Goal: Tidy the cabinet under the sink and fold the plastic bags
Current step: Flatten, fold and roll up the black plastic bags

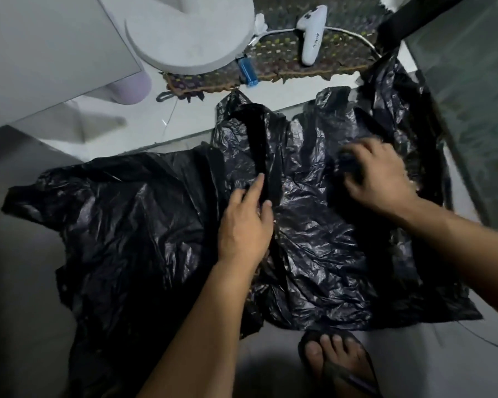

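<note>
A large black plastic bag [161,231] lies spread flat on the floor [20,282], just below the woven mat [285,64]. The left hand [245,225] rests near the bag's middle, fingers straight, pinning a handle strip so the sheet stays put. The right hand [377,179], blurred, presses flat farther right, probably smoothing creases before folding.

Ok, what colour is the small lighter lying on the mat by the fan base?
Blue lighter, seen best in the head view.
</note>
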